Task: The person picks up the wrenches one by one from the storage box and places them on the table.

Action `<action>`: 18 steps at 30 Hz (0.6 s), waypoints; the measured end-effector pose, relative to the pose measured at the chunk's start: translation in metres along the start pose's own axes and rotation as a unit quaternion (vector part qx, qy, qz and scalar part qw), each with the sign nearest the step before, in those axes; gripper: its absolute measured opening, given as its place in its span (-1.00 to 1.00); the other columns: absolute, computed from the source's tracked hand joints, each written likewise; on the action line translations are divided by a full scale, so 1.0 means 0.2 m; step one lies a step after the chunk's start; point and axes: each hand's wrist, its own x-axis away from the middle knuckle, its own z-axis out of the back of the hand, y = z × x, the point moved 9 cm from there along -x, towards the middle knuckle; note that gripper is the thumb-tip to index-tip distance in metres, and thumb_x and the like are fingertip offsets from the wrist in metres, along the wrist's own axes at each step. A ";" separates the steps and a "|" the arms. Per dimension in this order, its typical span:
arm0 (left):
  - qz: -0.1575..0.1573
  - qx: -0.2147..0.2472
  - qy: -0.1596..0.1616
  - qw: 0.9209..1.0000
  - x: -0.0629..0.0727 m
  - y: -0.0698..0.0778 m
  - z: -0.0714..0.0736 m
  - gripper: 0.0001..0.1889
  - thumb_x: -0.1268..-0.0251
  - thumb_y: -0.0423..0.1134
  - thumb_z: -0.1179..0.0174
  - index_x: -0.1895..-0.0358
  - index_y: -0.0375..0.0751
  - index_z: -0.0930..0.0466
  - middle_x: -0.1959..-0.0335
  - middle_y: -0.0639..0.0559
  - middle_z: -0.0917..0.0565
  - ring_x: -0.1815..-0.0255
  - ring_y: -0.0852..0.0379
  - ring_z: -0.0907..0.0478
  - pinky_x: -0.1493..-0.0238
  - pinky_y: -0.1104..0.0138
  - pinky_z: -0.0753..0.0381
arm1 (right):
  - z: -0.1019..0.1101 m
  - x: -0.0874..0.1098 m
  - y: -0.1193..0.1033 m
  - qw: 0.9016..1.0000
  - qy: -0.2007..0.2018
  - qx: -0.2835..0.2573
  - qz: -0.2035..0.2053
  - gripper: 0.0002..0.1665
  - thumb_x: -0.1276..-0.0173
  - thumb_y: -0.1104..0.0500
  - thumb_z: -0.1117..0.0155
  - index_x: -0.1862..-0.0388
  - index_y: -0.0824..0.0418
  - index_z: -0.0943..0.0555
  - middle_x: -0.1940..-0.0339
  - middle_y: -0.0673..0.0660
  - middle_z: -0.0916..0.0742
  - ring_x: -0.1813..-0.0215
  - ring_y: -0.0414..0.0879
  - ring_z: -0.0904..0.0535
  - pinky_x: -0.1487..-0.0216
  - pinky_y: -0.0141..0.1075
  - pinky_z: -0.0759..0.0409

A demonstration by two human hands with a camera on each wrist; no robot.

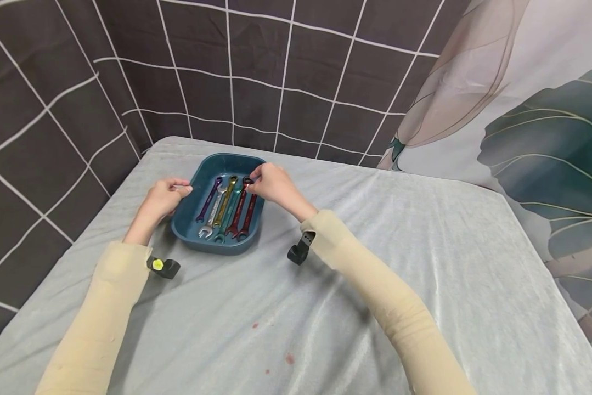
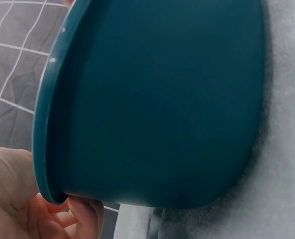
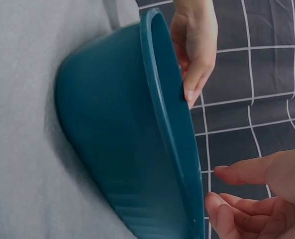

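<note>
A blue-green plastic basin (image 1: 221, 248) stands on the cloth-covered table. Several combination wrenches lie side by side in it: a purple wrench (image 1: 209, 200), a silver wrench (image 1: 214, 214), a gold wrench (image 1: 225, 201), a teal wrench (image 1: 229, 216) and two red wrenches (image 1: 239, 211). My left hand (image 1: 161, 196) holds the basin's left rim, its fingers curled beneath the edge in the left wrist view. Above the right rim is my right hand (image 1: 275, 184), near the red wrenches' far ends. Its thumb and fingers (image 3: 237, 174) are apart, with nothing visible between them.
Pale grey cloth (image 1: 375, 247) covers the table, with a few reddish spots near the front. A dark cloth with white grid lines (image 1: 256, 71) hangs behind and to the left. On the right hangs a leaf-patterned curtain (image 1: 547, 164).
</note>
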 end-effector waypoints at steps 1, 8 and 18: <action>0.000 0.001 0.000 1.000 0.00 0.00 0.00 -0.53 -0.50 -0.12 0.08 -0.30 -0.36 -0.35 -0.05 -0.33 -0.49 0.44 0.22 -0.41 0.47 0.40 -0.41 | 0.00 0.00 -0.01 1.000 -0.001 -0.002 0.000 -0.61 -0.26 0.12 -0.35 -0.04 0.26 -0.65 0.11 0.12 -0.76 0.13 -0.09 -0.67 0.08 -0.27 -0.57; 0.004 0.004 -0.002 1.000 -0.01 -0.01 0.00 -0.54 -0.51 -0.11 0.08 -0.30 -0.34 -0.35 -0.02 -0.30 -0.49 0.45 0.21 -0.40 0.49 0.39 -0.40 | -0.02 -0.03 -0.05 1.000 -0.004 0.010 0.013 -0.59 -0.25 0.10 -0.37 -0.05 0.25 -0.65 0.15 0.10 -0.77 0.16 -0.10 -0.68 0.05 -0.28 -0.57; 0.008 0.009 0.003 1.000 0.00 -0.01 0.00 -0.54 -0.51 -0.11 0.08 -0.30 -0.33 -0.36 -0.03 -0.30 -0.48 0.42 0.17 -0.39 0.48 0.38 -0.39 | -0.08 -0.05 -0.11 1.000 -0.023 0.006 0.013 -0.56 -0.26 0.06 -0.38 -0.08 0.23 -0.63 0.00 0.10 -0.73 0.13 -0.10 -0.66 0.06 -0.28 -0.57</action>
